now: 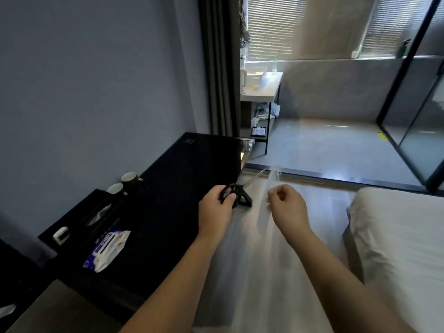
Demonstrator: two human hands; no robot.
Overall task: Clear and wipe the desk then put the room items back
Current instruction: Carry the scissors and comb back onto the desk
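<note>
A black desk runs along the left wall. At its front right edge my left hand grips a small black round object on a folding stand, thumb and fingers curled round its ring. My right hand hovers just to the right of it, above the floor, with fingers curled into a loose fist and thumb against the forefinger. Nothing shows plainly inside it. A blue and white pack of wet wipes lies near the desk's near end.
Two cups stand by the wall on the desk, beside a black tray and a small white object. A white bed fills the right. A side table with a kettle stands far back, and glass panels at far right.
</note>
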